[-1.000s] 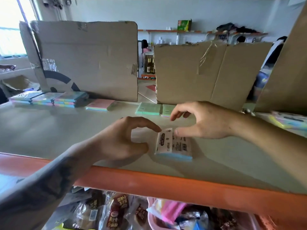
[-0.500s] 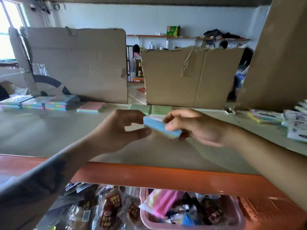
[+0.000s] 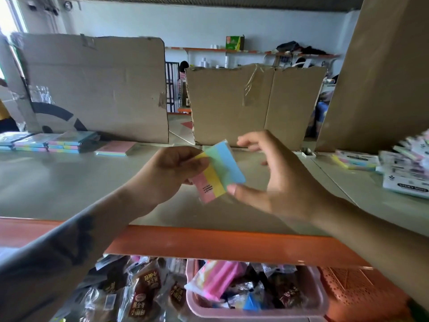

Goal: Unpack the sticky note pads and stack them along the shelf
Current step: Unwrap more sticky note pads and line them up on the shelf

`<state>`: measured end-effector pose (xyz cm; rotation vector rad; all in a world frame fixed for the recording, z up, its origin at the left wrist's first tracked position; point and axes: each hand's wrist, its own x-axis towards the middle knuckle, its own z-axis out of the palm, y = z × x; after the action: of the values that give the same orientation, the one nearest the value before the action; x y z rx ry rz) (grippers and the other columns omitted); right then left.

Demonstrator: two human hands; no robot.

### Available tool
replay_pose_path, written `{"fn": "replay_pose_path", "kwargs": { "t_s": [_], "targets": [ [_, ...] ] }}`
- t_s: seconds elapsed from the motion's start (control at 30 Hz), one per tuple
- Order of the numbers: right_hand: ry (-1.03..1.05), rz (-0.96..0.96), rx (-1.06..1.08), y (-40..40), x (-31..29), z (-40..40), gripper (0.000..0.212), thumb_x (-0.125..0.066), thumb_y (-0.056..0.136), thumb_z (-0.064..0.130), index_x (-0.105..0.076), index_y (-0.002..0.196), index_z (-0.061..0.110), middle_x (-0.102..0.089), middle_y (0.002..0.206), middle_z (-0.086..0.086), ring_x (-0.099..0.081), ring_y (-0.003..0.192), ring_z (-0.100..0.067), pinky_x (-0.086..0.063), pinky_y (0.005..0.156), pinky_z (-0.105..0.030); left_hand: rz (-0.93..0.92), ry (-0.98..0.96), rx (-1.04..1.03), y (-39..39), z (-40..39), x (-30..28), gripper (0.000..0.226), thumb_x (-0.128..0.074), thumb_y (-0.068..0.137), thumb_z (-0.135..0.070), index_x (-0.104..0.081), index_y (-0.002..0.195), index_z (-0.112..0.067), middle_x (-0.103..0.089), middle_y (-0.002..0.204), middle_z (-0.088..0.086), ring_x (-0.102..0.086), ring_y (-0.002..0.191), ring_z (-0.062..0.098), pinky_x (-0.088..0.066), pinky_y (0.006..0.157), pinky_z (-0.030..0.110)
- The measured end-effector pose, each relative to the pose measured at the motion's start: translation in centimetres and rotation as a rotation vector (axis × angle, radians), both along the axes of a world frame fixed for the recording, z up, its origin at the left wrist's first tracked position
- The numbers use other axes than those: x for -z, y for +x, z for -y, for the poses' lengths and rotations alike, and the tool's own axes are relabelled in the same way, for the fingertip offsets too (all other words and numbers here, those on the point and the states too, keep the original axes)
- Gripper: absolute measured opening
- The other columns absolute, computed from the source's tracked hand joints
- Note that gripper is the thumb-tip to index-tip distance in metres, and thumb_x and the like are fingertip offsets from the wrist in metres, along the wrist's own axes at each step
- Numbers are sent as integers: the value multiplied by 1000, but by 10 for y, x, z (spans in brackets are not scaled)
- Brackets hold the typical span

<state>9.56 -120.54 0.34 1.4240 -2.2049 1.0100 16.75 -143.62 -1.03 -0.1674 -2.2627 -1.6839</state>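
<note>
Above the shelf's (image 3: 69, 187) front edge, the left hand (image 3: 169, 173) pinched a sticky note pad (image 3: 218, 170) striped pink, yellow, green and blue, tilted in midair; the right hand's (image 3: 285, 180) thumb touched its lower corner, fingers loosely spread.

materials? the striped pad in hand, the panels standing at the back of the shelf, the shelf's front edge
Striped pad: paper sheets in pink, yellow, green and blue bands, probably under clear film; a faint sheen, motion blur leaves it open. Back panels: brown corrugated cardboard, matte, with creases, torn edges and tape scraps. Shelf front edge: orange, smooth, slightly glossy; looks like painted metal, but could be plastic.
</note>
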Motion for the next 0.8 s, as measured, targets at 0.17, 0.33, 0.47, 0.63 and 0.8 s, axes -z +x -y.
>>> {"fn": "replay_pose_path", "kwargs": {
  "t_s": [0.17,0.33,0.47,0.63,0.8],
  "targets": [
    [288,-382,25,-5,-4,10,61,-73,73,55,-52,124,28,-46,150,4,-42,135,-23,-38,107,-51,27,-28,86,-1,1,0,35,-63,87,-27,-71,104,2,-68,87,6,-61,83,16,-51,80,34],
    [305,-366,-10,-8,-2,27,63,-66,70,66,-50,122,34,-58,127,11,-51,119,-16,-39,99,-49,45,-86,35,2,15,-1,33,-69,84,-28,-73,101,0,-68,85,7,-59,81,14,-49,75,28],
    [335,-332,-46,-9,5,47,68,-64,69,74,-46,126,41,-55,122,15,-50,117,-14,-38,100,-45,81,-209,-74,14,40,-4,17,-74,86,-27,-75,97,-14,-78,91,2,-68,86,14,-55,86,34],
    [368,-289,-60,-6,5,79,70,-61,70,80,-46,128,44,-55,120,17,-51,119,-14,-38,103,-44,84,-484,-284,40,89,-6,32,-59,85,-56,-73,103,-35,-75,98,-17,-68,94,-2,-55,91,28],
    [407,-253,-27,4,-8,137,70,-54,73,87,-45,129,47,-56,123,18,-49,121,-12,-37,105,-44,189,-796,-437,59,172,1,69,-35,75,-92,-64,117,-47,-64,115,-24,-59,110,3,-52,96,38]
  ]
}}
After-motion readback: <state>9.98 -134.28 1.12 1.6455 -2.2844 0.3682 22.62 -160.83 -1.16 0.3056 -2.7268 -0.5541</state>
